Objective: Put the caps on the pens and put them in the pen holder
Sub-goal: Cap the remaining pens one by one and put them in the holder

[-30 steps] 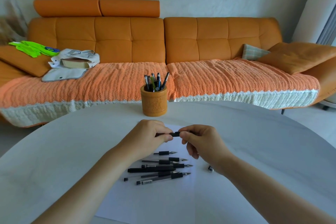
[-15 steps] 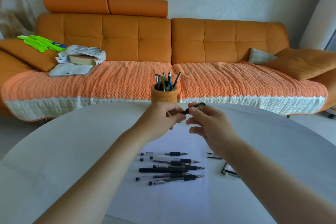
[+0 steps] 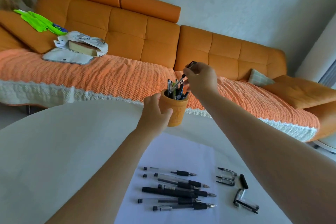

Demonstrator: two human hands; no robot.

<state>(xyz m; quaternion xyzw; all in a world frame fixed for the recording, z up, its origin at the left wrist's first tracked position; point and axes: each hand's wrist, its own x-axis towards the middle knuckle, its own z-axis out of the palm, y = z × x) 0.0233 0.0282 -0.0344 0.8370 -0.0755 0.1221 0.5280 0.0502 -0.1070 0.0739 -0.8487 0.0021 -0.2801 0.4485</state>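
**Capped pen tilting into holder, left hand steadying it**

Left hand has its fingers and thumb curled round the left wall of the pen holder. The holder stands upright near the far edge of the table.

Over the holder's mouth is the capped pen. Its long axis slants from upper right down to lower left. The lower end is at or just inside the rim, among pens already standing there; can't tell if it touches them.

Right hand pinches the pen's upper part in its fingertips, and the cap end sticks out above them.

Judgement: the drop depends on that lower end being over the opening. The holder lies down-left of the right fingers, so the right hand is the one to let go.

Closer in, uncapped pens lie on white paper, axes left-right with tips pointing right. Loose caps lie just right of them, not touching.

Writing:
- The relief on the holder's front is unreadable.
- The markings on the pen barrels are too small to read.
- No brand is legible.
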